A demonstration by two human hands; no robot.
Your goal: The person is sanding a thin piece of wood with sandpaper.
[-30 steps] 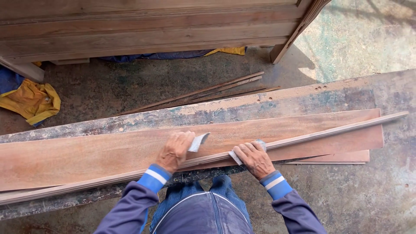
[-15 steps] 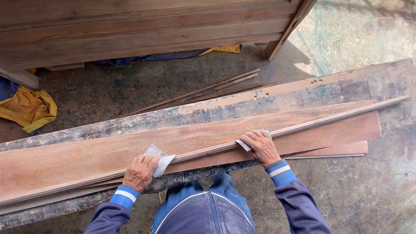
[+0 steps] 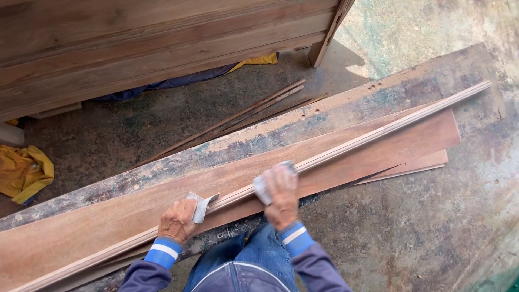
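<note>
- Head view, far to the left of both grips: a yellow cloth lies on the floor below the big wooden furniture piece.
- Left hand is curled shut on a folded piece of grey sandpaper, which it presses against the long thin moulding strip. Compared with half a second ago, this grip sits at nearly the same spot on the strip; a second ago it was further right along it.
- Right hand is blurred with motion; its fingers are closed over a second sandpaper pad on the same strip. It has slid leftward along the strip and now lies near the left grip, where before the two were well apart. I judge this a sanding stroke back toward the body.
- Under both grips, the strip rests along the wide reddish plank, itself on the stained worktop.
- Beyond the grips, loose thin sticks lie on the floor.
</note>
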